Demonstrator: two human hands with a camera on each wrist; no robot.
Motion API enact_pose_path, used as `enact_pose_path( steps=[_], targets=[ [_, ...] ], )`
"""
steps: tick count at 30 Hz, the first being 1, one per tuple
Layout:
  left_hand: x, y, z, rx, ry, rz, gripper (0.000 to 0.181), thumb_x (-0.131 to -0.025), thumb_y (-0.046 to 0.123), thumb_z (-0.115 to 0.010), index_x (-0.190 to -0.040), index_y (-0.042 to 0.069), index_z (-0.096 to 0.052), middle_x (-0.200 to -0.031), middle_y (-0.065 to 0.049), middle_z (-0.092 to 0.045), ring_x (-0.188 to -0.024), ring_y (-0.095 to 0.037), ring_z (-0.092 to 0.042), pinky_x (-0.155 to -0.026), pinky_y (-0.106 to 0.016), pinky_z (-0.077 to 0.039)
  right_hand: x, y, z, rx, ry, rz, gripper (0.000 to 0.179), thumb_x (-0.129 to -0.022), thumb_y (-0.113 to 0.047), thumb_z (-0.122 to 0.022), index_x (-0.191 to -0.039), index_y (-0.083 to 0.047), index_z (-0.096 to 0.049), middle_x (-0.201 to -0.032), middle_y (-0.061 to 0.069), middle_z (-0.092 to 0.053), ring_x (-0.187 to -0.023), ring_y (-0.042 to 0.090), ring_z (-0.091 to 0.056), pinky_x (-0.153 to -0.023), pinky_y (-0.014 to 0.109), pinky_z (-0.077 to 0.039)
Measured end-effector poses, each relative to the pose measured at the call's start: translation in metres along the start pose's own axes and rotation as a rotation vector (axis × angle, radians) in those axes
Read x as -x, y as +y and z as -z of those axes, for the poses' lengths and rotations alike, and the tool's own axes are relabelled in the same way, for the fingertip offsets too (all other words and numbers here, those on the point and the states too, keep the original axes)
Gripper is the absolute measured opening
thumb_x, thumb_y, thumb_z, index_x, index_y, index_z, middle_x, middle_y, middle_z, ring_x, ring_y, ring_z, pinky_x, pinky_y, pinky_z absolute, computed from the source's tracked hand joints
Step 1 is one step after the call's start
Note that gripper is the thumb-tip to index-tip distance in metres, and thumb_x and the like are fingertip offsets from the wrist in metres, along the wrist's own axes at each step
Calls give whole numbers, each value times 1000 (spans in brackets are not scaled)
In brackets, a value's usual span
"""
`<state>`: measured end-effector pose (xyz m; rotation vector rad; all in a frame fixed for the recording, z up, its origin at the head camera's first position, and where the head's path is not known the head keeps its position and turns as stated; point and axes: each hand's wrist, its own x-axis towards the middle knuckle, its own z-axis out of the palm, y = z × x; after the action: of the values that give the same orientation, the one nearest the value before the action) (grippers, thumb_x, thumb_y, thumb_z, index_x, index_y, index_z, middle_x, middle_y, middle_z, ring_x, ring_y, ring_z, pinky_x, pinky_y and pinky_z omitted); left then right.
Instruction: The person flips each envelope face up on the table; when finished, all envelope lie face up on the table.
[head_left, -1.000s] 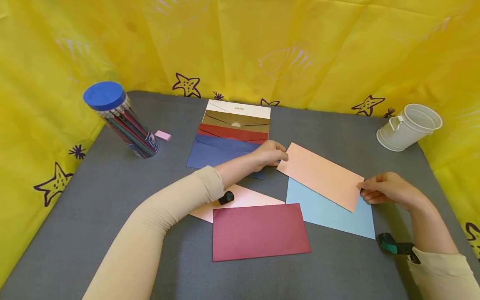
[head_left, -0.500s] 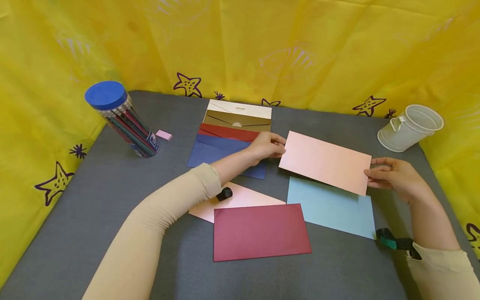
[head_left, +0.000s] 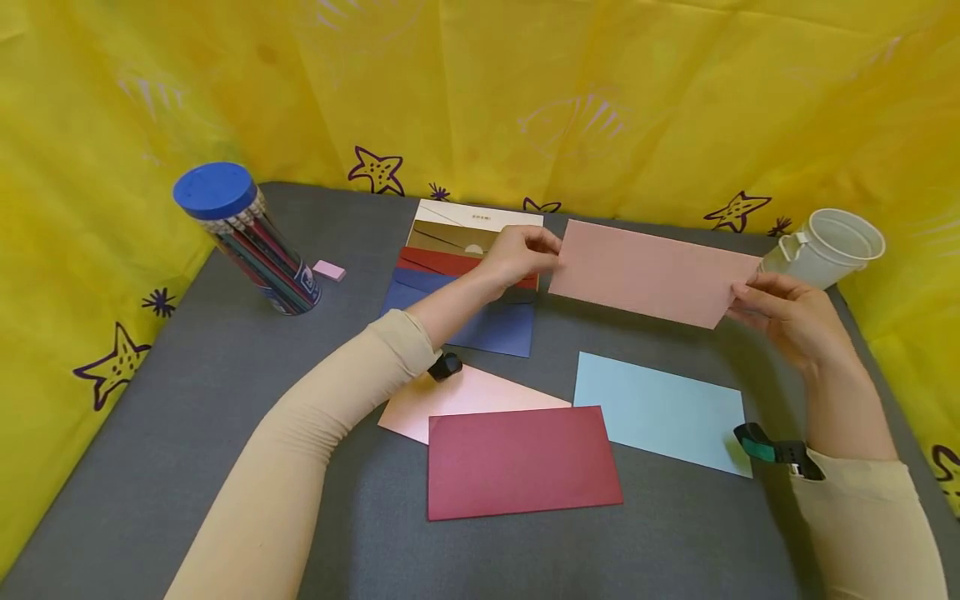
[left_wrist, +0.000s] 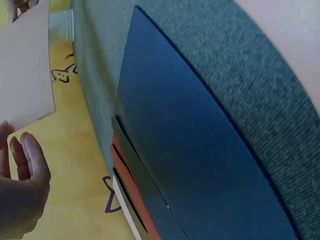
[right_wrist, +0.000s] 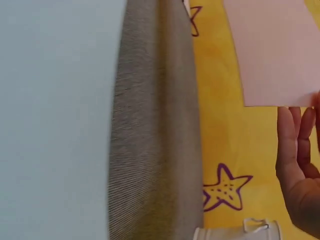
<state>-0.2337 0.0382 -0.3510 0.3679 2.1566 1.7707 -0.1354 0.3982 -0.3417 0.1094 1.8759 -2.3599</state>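
Note:
A pink envelope [head_left: 648, 271] is held up above the table, its plain face tilted toward me. My left hand [head_left: 517, 257] pinches its left end, and my right hand [head_left: 801, 321] pinches the lower right corner. Both wrist views show the same envelope [left_wrist: 25, 75] raised off the surface. Below it lies a light blue envelope [head_left: 660, 412]. A dark red envelope [head_left: 525, 462] overlaps a second pink envelope [head_left: 487, 393] near the front. Under my left forearm and hand, a fanned row holds blue [head_left: 491, 329], red [head_left: 431, 261], gold [head_left: 442, 237] and white envelopes [head_left: 465, 213].
A tall tub of pencils [head_left: 258, 250] with a blue lid stands at the left, beside a pink eraser [head_left: 329, 270]. A white metal pot [head_left: 813, 254] stands at the back right, partly behind my right hand. Yellow cloth [head_left: 480, 100] borders the grey table [head_left: 225, 433].
Both hands have lifted the pink envelope off the light blue one and raised it toward the back, tilting it more upright. The other envelopes stay where they were.

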Motion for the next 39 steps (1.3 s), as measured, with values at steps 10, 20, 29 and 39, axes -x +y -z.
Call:
enact_pose_path(
  steps=[10,20,29,39],
  targets=[
    [-6,-11,5,48,153,-11,10,-88,3,-70,-97,1,-74,-88,-9,-72,-76,-18,-68,-85,-42,-60,-17,5,-8,49,-60,152,25,-94,10,-53,-104,-1,-73,-97,3,-75,-85,15,-75,-78,22,-59],
    [-14,-16,4,73,203,46,22,-92,11,-65,-112,6,-75,-115,-15,-73,-75,-7,-64,-75,-22,-56,-32,13,-12,-8,-39,56,24,-97,2,-55,-110,-4,-74,-99,0,-74,-80,13,-73,-73,24,-60],
    [-31,-15,-9,106,189,44,53,-83,-12,-63,-132,6,-62,-141,-12,-59,-62,-10,-54,-65,-18,-49,-50,11,-15,-125,131,-37,38,-89,13,-59,-119,-11,-65,-94,2,-68,-79,13,-70,-72,24,-60],
    [-49,-20,-23,106,286,139,37,-84,-7,-63,-122,-8,-64,-112,-22,-68,-83,-14,-59,-74,-18,-52,-73,18,-12,-237,295,-102,20,-84,12,-67,-90,-4,-78,-79,5,-76,-68,15,-74,-65,24,-60]
  ],
)
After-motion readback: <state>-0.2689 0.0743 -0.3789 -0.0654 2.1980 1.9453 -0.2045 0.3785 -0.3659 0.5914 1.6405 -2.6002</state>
